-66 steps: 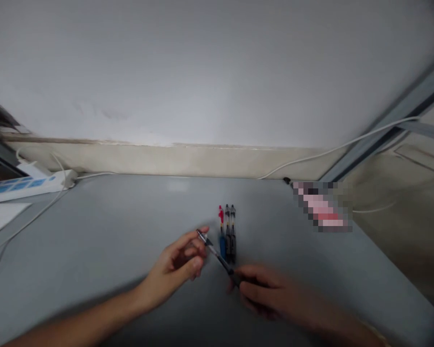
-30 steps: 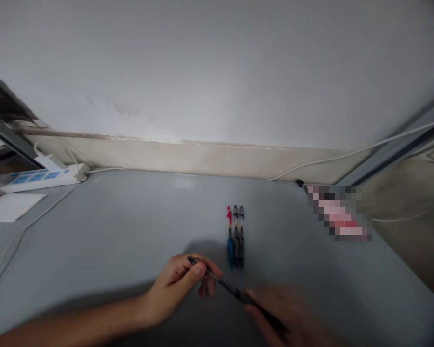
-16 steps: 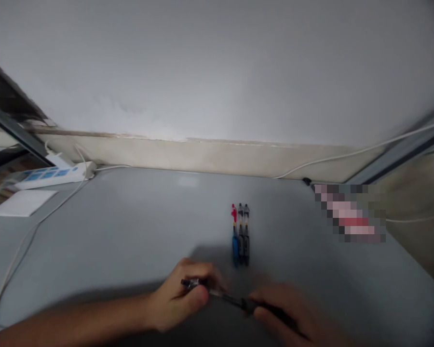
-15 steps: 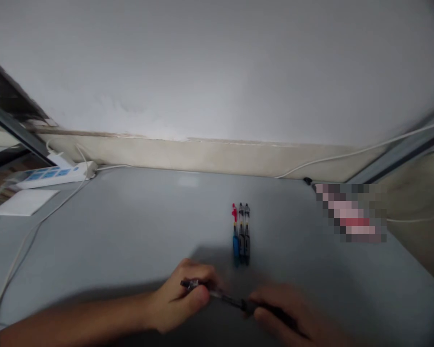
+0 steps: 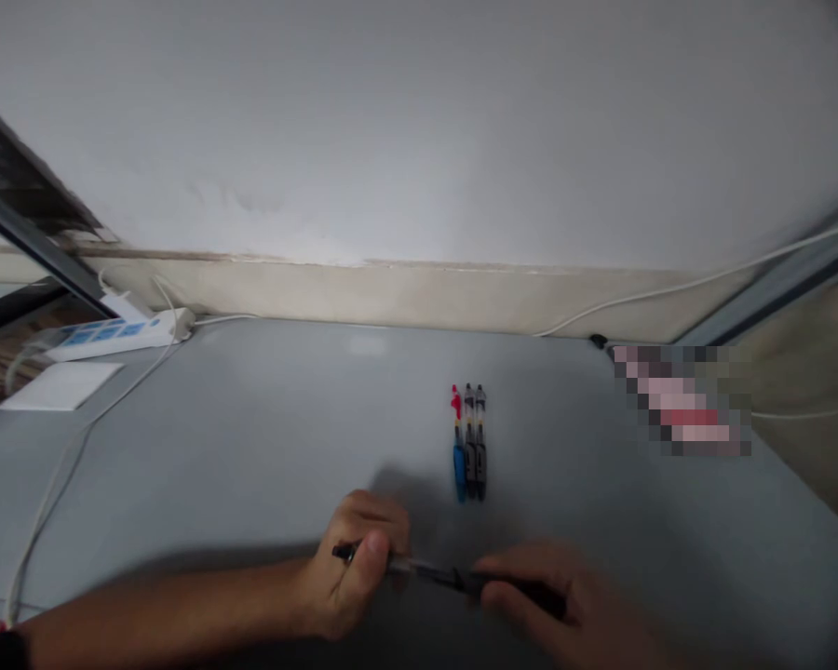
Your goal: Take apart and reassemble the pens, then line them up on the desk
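Near the front of the desk, my left hand (image 5: 359, 563) is closed round the clear barrel of a black pen (image 5: 439, 575), its black top poking out above my thumb. Slightly blurred, my right hand (image 5: 545, 591) pinches the dark lower part of the same pen between thumb and fingers. The pen lies almost level, sloping down a little to the right; whether its two parts are joined I cannot tell. Just beyond my hands, a pen with a red top and blue grip (image 5: 459, 470) lies beside two black pens (image 5: 470, 465), all side by side and pointing toward me.
A white power strip (image 5: 122, 335) with blue sockets sits at the back left, with a flat white piece (image 5: 62, 386) in front. A white cable (image 5: 56, 493) runs down the left side of the grey desk (image 5: 286, 419). A pixelated pinkish object (image 5: 677, 400) is at the right edge.
My left hand has shifted slightly left and turned, still holding the pen. My right hand keeps its grip. A little more of the scene's left side shows as the view moved slightly.
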